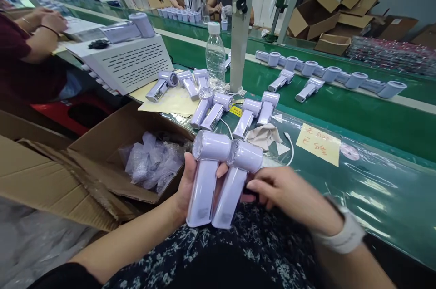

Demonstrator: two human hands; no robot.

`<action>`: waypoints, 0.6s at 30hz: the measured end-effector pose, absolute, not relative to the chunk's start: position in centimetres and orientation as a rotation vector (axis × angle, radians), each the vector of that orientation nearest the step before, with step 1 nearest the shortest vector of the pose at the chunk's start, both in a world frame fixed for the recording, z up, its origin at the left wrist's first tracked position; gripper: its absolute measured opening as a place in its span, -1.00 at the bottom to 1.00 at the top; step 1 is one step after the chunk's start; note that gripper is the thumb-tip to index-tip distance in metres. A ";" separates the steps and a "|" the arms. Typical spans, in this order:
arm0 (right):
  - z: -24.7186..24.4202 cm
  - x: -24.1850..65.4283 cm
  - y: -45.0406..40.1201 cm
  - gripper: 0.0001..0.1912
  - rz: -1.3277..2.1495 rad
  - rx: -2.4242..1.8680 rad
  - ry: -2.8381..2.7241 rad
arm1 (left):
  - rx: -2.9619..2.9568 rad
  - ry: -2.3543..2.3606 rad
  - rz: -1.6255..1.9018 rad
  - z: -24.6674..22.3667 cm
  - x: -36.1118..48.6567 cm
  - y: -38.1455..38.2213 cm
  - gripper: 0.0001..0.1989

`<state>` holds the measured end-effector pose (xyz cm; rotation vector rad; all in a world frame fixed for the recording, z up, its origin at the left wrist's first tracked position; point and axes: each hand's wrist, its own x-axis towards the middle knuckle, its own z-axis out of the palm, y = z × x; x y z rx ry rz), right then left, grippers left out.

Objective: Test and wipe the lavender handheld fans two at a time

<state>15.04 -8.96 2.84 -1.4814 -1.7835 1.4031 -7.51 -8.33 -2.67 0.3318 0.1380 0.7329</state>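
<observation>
My left hand (185, 184) is closed around two pale lilac handheld fans, held side by side with their round heads up. The left one (204, 189) and the right one (231, 193) tilt slightly to the right. Just beside the right fan's handle is my right hand (279, 187), thumb towards it and fingers loosely bent, slightly blurred; whether it touches the fan is unclear. Beyond my hands, several more fans (247, 116) lie on the green work table (368, 198). Near them are a beige cloth (264, 137) and a white cable (291, 146).
An open cardboard box (98, 153) holding bubble wrap bags (150, 162) stands at left. A clear bottle (215, 55) is beside a metal post (240, 30). Fans line the green conveyor (374, 114). A vented white case (132, 64) and a co-worker's hands (52, 21) are farther left.
</observation>
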 end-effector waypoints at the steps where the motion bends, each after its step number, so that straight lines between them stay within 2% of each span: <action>1: 3.4 16.3 -7.5 -0.67 1.264 -1.526 -1.822 | 0.303 0.144 0.717 -2.7 -8.0 -8.5 -0.36; 3: 3.7 18.2 -4.1 -0.77 0.737 -1.625 -1.654 | 0.261 0.147 0.715 -2.8 -8.5 -8.8 -0.37; 5: 2.8 19.1 -0.7 -0.89 0.469 -1.567 -1.477 | 0.257 0.144 0.757 -2.9 -8.6 -8.8 -0.37; 7: 1.3 19.0 1.6 -0.82 0.464 -1.490 -1.425 | 0.272 0.151 0.794 -2.9 -8.5 -8.6 -0.37; 11: 0.0 18.6 2.2 -0.83 0.496 -1.242 -1.264 | 0.310 0.156 0.799 -2.7 -8.0 -8.2 -0.36; 18: 4.2 18.7 -2.9 -0.91 0.810 -0.866 -1.032 | 0.260 0.070 0.638 -1.6 -7.0 -7.9 -0.36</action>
